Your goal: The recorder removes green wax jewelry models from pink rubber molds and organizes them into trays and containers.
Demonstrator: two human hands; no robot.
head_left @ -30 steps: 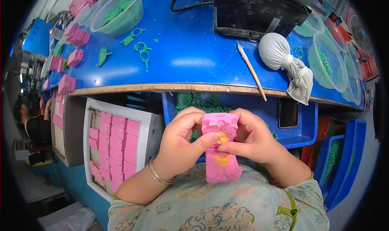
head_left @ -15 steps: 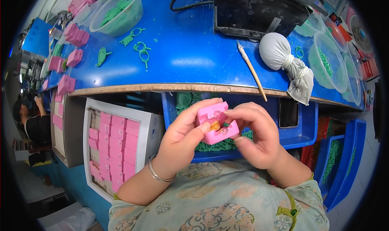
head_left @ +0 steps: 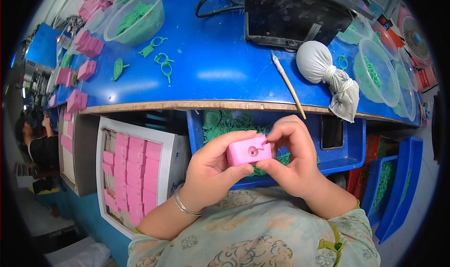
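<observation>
A pink rubber mould (head_left: pixel 243 151) is between my hands over the blue tray. Its two halves lie together, and the face toward me has a round hole and a notch at the right end. My left hand (head_left: pixel 206 166) is wrapped round the left part of the mould, thumb along its lower edge. At the right end my right hand (head_left: pixel 300 164) pinches it, thumb at the lower corner and curled fingers at the upper one. Beneath, the blue tray (head_left: pixel 349 157) holds a pile of green wax pieces (head_left: pixel 225 125), partly hidden by my hands.
On the blue table (head_left: pixel 201 75) lie green ring-shaped wax pieces (head_left: pixel 165 64), a brush (head_left: pixel 288 85) and a tied white cloth pouch (head_left: pixel 323 70). A clear bowl (head_left: pixel 157 23) stands at the far left. A white-framed box (head_left: pixel 164 173) holds rows of pink moulds. A phone (head_left: pixel 332 132) rests in the tray.
The mould stood open with a pink and yellowish inside showing; now its halves are together and it is turned with the holed face toward me. My right fingers have closed in on its right end.
</observation>
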